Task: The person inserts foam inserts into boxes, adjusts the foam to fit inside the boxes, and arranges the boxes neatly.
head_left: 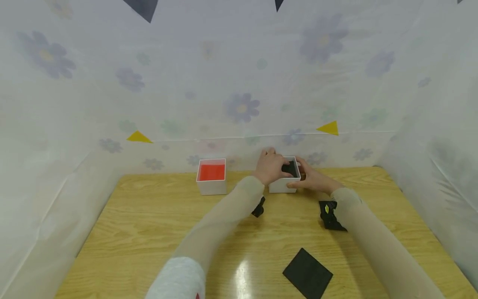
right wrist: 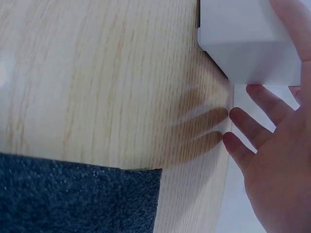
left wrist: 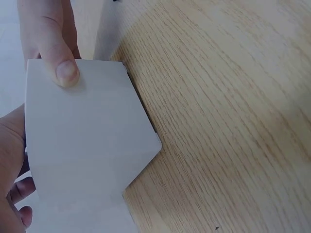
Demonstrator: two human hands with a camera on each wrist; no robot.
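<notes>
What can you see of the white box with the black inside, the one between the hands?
The white box is small, square and open-topped, with smooth matte walls like card and a black lining. It stands upright on the wooden table near the back edge, right of a similar red-lined box. The left hand reaches over its left rim and the right hand lies against its right wall. Whether it holds anything cannot be seen.

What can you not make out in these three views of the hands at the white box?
- Head view: the dark inside of the box; the left hand covers part of it and it is too small to tell.
- Left wrist view: the box's open top; only its outer walls show.
- Right wrist view: the right hand is cut by the edge, so its grip is unclear.
- Right wrist view: the black pad is cut by the edge.
</notes>
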